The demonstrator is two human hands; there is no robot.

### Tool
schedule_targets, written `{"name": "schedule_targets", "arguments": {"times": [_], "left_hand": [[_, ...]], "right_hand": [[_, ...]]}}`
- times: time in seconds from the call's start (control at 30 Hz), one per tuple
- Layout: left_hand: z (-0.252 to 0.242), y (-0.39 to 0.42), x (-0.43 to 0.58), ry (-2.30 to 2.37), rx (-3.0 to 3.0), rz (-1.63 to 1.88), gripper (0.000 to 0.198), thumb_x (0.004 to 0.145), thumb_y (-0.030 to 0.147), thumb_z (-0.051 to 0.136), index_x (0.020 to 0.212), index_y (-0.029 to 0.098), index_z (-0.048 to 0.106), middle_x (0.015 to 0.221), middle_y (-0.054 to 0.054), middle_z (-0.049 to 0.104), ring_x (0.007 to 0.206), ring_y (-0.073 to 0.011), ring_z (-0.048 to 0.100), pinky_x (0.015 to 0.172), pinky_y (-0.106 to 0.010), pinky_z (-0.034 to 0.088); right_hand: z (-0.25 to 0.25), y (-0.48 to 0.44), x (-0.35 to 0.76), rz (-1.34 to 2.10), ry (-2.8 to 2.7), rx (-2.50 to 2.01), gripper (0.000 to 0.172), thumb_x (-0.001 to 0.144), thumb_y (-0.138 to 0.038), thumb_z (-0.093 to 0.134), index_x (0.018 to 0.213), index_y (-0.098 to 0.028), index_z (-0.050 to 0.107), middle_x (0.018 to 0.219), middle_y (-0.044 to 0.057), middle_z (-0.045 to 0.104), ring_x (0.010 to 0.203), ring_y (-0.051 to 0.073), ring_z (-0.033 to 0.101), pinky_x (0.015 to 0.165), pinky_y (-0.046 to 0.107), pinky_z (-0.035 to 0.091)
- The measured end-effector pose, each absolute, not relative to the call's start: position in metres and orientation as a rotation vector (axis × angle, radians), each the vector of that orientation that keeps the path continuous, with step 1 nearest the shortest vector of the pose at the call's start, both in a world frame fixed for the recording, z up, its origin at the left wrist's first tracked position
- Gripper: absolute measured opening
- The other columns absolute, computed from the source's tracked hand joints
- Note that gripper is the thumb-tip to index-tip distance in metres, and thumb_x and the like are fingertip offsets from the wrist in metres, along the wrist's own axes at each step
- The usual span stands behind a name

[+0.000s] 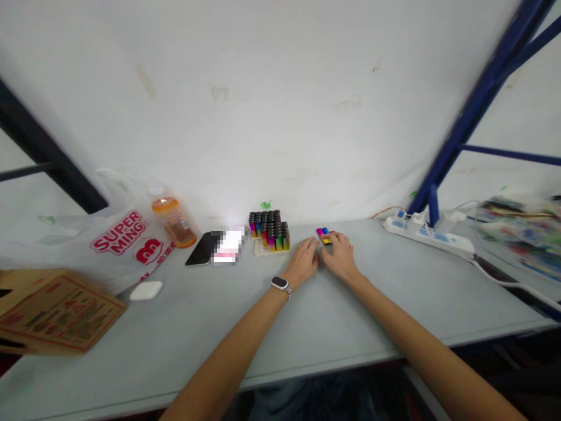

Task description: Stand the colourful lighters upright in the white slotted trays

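Observation:
My right hand (pixel 340 257) rests on the table, its thumb and curled fingers around the near end of a few small, bright-coloured lighters (pixel 325 234) in pink, blue and yellow. The fingers partly hide these, so how many are gripped does not show. Just left of it, my left hand (pixel 303 260) lies low on the tabletop with bent fingers slightly apart and nothing visible in them. Beyond the left hand, several rainbow-coloured lighters with black tops (pixel 269 231) stand upright in rows in a white holder (pixel 262 249), whose front left part shows bare holes.
Left of the holder lie a dark phone (pixel 204 248) and a bright, blurred-out screen (pixel 228 245). Farther left are an orange drink bottle (pixel 175 222), a plastic bag (pixel 118 245), a white case (pixel 146 290) and a cardboard box (pixel 61 310). A power strip (pixel 429 237) lies right.

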State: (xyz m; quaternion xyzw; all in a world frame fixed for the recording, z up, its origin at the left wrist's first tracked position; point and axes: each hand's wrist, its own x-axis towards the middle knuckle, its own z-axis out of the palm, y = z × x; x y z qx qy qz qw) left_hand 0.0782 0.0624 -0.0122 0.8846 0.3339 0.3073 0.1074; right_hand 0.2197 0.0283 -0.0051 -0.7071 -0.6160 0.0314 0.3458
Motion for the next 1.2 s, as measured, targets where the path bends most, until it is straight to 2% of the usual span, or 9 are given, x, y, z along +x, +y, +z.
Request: {"name": "schedule_targets", "arguments": {"times": [0.13, 0.23, 0.3, 0.73, 0.83, 0.9, 1.0, 1.07, 1.2], "left_hand": [[-0.014, 0.080, 0.112, 1.045, 2.676, 0.765, 0.052, 0.087, 0.017, 0.043, 0.138, 0.011, 0.044, 0.149, -0.017, 0.040, 0.138, -0.0251, 0.037, 0.116, -0.045, 0.031], [-0.011, 0.086, 0.127, 1.101, 2.683, 0.597, 0.061, 0.084, 0.017, 0.042, 0.145, 0.009, 0.036, 0.154, -0.015, 0.033, 0.143, -0.0267, 0.029, 0.116, -0.047, 0.028], [-0.010, 0.087, 0.131, 1.121, 2.680, 0.503, 0.066, 0.083, 0.017, 0.042, 0.147, 0.008, 0.031, 0.155, -0.015, 0.030, 0.144, -0.0277, 0.026, 0.116, -0.048, 0.026], [-0.009, 0.026, 0.047, 1.391, 2.734, 0.472, 0.065, 0.085, 0.023, 0.043, 0.145, -0.001, 0.032, 0.152, -0.022, 0.032, 0.144, -0.0287, 0.026, 0.118, -0.043, 0.021], [-0.008, 0.020, 0.040, 1.414, 2.740, 0.468, 0.064, 0.087, 0.026, 0.042, 0.145, -0.001, 0.032, 0.152, -0.022, 0.032, 0.144, -0.0294, 0.025, 0.119, -0.045, 0.017], [-0.008, 0.020, 0.041, 1.408, 2.740, 0.504, 0.063, 0.089, 0.028, 0.041, 0.145, 0.000, 0.033, 0.153, -0.021, 0.032, 0.144, -0.0296, 0.025, 0.119, -0.047, 0.018], [-0.010, 0.021, 0.042, 1.378, 2.737, 0.614, 0.061, 0.090, 0.030, 0.043, 0.145, 0.005, 0.034, 0.153, -0.019, 0.033, 0.144, -0.0291, 0.027, 0.118, -0.047, 0.020], [-0.011, 0.021, 0.041, 1.334, 2.739, 0.694, 0.059, 0.089, 0.028, 0.045, 0.144, 0.008, 0.035, 0.152, -0.017, 0.035, 0.142, -0.0286, 0.030, 0.117, -0.046, 0.022], [-0.006, 0.018, 0.037, 1.258, 2.702, 0.854, 0.048, 0.089, 0.025, 0.047, 0.136, 0.013, 0.044, 0.142, -0.015, 0.048, 0.134, -0.0275, 0.041, 0.112, -0.044, 0.030]], "right_hand": [[-0.007, 0.049, 0.246, 0.147, -1.733, -2.015, 0.053, 0.091, -0.032, 0.039, 0.140, -0.015, 0.043, 0.149, 0.015, 0.040, 0.138, 0.026, 0.033, 0.112, 0.047, 0.025], [-0.009, 0.059, 0.255, 0.257, -1.850, -2.042, 0.058, 0.095, -0.033, 0.029, 0.148, -0.010, 0.032, 0.156, 0.015, 0.027, 0.145, 0.027, 0.022, 0.116, 0.052, 0.013], [-0.010, 0.062, 0.256, 0.302, -1.912, -2.024, 0.059, 0.096, -0.032, 0.025, 0.150, -0.008, 0.028, 0.158, 0.016, 0.023, 0.146, 0.027, 0.019, 0.116, 0.054, 0.009], [-0.014, 0.026, 0.180, 0.414, -2.193, -1.658, 0.061, 0.092, -0.021, 0.026, 0.150, -0.002, 0.024, 0.157, 0.018, 0.021, 0.147, 0.025, 0.015, 0.118, 0.052, 0.008], [-0.015, 0.027, 0.175, 0.386, -2.154, -1.642, 0.058, 0.092, -0.017, 0.025, 0.148, -0.003, 0.030, 0.155, 0.019, 0.028, 0.146, 0.024, 0.021, 0.117, 0.049, 0.012], [-0.012, 0.028, 0.177, 0.314, -2.074, -1.689, 0.054, 0.092, -0.017, 0.029, 0.143, -0.006, 0.039, 0.150, 0.020, 0.038, 0.141, 0.024, 0.031, 0.115, 0.045, 0.021], [-0.002, 0.030, 0.184, 0.175, -1.908, -1.877, 0.044, 0.090, -0.030, 0.043, 0.128, -0.012, 0.056, 0.131, 0.022, 0.055, 0.125, 0.031, 0.048, 0.104, 0.045, 0.035], [0.006, 0.032, 0.186, 0.158, -1.846, -2.004, 0.040, 0.088, -0.038, 0.049, 0.116, -0.013, 0.062, 0.114, 0.021, 0.063, 0.112, 0.033, 0.057, 0.096, 0.047, 0.040], [0.022, 0.037, 0.187, 0.304, -1.849, -2.167, 0.038, 0.083, -0.045, 0.053, 0.096, -0.012, 0.068, 0.096, 0.021, 0.070, 0.094, 0.033, 0.067, 0.081, 0.042, 0.046]]}}
